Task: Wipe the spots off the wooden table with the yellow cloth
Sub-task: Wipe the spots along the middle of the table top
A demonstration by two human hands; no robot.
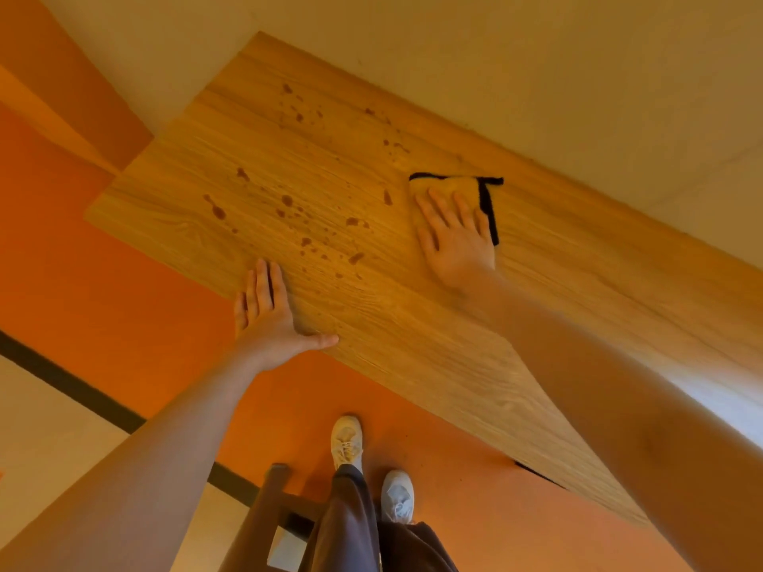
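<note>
Nearest me: my white sneakers (347,441) on the orange floor (103,258), dark trousers (351,526), part of a wooden chair (274,489) by my left leg.

My left hand (268,319) lies flat on the near edge of the wooden table (413,344), fingers (260,282) straight and together, thumb out along the edge. Holds nothing, just braces me.

Past it, brown spots (285,200) scattered over the left and middle of the table, more toward the far edge. Many still there, so wiping is hardly begun, I judge.

Further out and right of the spots, my right hand (456,235) presses flat on the yellow cloth (450,187), fingers spread and straight, not curled round it. The cloth has a black trim (487,208) and lies flat on the table near the far edge, mostly under my palm. Closest spot just left of it.

Handling, my guess: the cloth is soft, light, limp, will bunch if pushed by a corner. Best held under a flat palm with pressure in the middle, dragged left across the spots. Spots look liquid or dried, cannot tell; may smear.

Beyond the table, plain beige wall (536,55).
</note>
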